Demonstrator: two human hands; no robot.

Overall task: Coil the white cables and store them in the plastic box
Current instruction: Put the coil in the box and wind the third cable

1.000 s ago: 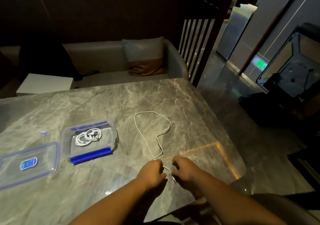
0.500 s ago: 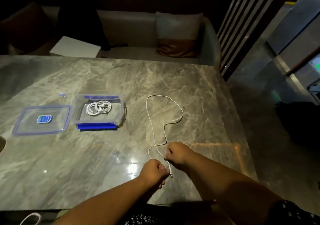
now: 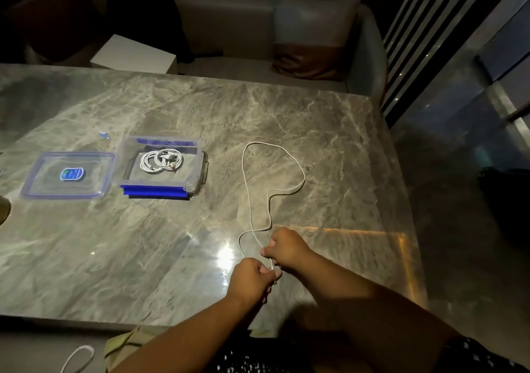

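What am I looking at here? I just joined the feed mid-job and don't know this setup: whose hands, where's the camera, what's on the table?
There is no machine: a person works with bare hands, filmed by a wide-angle camera worn on the head and looking down. The left hand and right hand are both closed on one end of a loose white cable, which trails away across the marble table. To the left stands the open plastic box with coiled cables already inside. Its lid lies flat beside it, farther left. Behind the table is a sofa.
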